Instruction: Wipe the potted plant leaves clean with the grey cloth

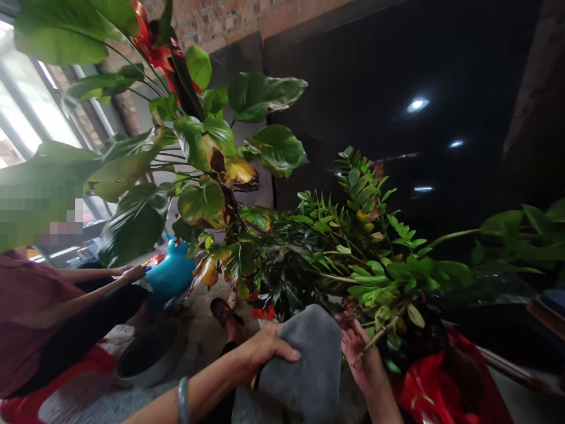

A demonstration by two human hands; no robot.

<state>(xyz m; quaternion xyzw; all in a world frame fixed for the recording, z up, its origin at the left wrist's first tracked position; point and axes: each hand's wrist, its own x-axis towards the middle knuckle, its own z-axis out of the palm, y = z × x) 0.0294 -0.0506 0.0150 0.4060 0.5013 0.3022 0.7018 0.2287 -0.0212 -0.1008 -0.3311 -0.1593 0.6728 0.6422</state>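
My left hand (276,348), with a bracelet on its wrist, is closed on a flat, matt grey piece (315,365) with rounded corners. It looks like folded cloth, but its kind is not certain. The thumb lies on the upper face; the other fingers are hidden behind it. Just right of the piece is my right hand (362,356), palm turned up and fingers apart. A thin plant stem (375,338) passes in front of that hand. Low green plants (392,277) with small glossy leaves spread beyond both hands.
A tall broad-leaved plant (205,141) with browned leaves rises ahead. At left a seated person (39,318) reaches toward a blue inflated-looking object (172,274), near a dark round tub (150,353). Red plastic wrapping (428,383) lies at lower right. A black panel (353,106) stands behind.
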